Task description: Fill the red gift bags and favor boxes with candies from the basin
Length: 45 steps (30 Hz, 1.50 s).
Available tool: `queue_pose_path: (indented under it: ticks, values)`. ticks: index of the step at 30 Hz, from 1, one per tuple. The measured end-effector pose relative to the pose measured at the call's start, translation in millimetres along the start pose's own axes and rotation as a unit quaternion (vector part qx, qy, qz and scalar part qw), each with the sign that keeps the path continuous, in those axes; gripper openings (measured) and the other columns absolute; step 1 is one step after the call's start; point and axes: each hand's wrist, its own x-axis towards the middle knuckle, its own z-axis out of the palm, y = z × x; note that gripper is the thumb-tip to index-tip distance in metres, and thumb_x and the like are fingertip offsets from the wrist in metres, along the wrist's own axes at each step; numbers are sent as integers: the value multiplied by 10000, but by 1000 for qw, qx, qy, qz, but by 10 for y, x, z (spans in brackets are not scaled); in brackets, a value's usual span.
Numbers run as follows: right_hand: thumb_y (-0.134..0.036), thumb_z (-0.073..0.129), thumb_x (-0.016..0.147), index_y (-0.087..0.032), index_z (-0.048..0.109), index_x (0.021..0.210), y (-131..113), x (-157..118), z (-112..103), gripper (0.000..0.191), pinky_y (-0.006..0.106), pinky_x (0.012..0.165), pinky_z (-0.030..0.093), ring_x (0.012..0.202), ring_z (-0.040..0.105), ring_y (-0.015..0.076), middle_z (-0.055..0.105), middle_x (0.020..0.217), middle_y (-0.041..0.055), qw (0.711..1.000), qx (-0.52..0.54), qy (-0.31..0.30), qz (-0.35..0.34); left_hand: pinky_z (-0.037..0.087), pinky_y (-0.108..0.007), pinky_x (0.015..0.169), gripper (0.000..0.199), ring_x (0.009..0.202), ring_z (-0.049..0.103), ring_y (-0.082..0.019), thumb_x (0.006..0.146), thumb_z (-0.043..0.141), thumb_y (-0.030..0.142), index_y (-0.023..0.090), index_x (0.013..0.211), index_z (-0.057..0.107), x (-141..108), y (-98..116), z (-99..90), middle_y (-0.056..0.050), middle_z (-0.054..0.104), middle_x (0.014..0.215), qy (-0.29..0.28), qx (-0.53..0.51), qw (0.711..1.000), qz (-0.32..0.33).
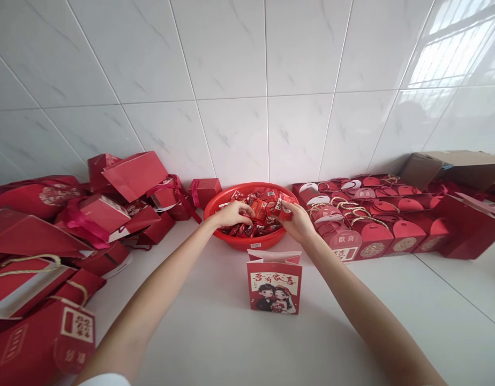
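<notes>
A red plastic basket (247,245) full of small red candy packets (259,209) stands against the wall. My left hand (234,214) reaches over its left side, fingers bent and apart, touching the packets; its fingertips are partly hidden among them. At the basket's right side, my right hand (298,221) is closed on red candy packets (280,206), held above the pile. In front of the basket a red paper gift box (274,284) with a cartoon bride and groom stands upright, its top open.
Red gift boxes (137,174) with ribbons lie heaped at the left. On the right, closed red boxes (370,236) with rope handles stand in rows, beside an open cardboard box (456,161). White tiled wall (231,64) rises behind the white tabletop (199,327).
</notes>
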Motion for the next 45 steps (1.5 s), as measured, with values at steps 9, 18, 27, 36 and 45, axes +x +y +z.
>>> queue_pose_path:
  ticks: [9, 18, 27, 36, 45]
  values:
    - [-141, 778, 733, -179, 688, 799, -1, -20, 2, 117, 304, 710, 583, 778, 708, 178, 758, 809, 24, 1000, -9, -6, -3, 546, -362, 893, 456, 1079, 648, -245, 642, 820, 456, 200, 1003, 707, -152, 46, 34, -76, 701, 1155, 121, -163, 979, 14]
    - [-135, 772, 758, -190, 694, 841, -51, -50, 8, 126, 397, 821, 614, 862, 717, 202, 767, 897, 33, 999, -31, -15, 22, 529, -371, 971, 449, 1161, 623, -246, 703, 792, 426, 201, 1078, 692, -114, 209, 154, -84, 709, 1208, 201, -179, 962, 48]
    - [-114, 744, 771, -190, 681, 867, -76, -106, 86, 138, 452, 796, 629, 828, 722, 212, 762, 882, 35, 996, -43, -22, 68, 499, -403, 1025, 332, 1168, 640, -247, 766, 744, 285, 191, 1079, 686, -127, 278, 233, -82, 712, 1234, 260, -134, 955, 44]
    - [-249, 855, 658, -175, 678, 812, -269, -297, 239, 246, 291, 652, 570, 753, 659, 170, 709, 792, 15, 984, -130, -102, 68, 519, -424, 1001, 464, 1112, 674, -291, 716, 813, 475, 141, 1031, 748, -272, 579, 288, -127, 748, 1161, 234, -215, 946, 69]
    - [-354, 774, 800, -207, 657, 868, -823, -724, 403, 200, 277, 693, 490, 720, 582, 135, 621, 774, -7, 933, -298, -191, -65, 584, -336, 762, 429, 847, 701, -222, 801, 756, 489, 182, 1100, 776, -814, 974, 224, -70, 765, 951, 197, -221, 953, 60]
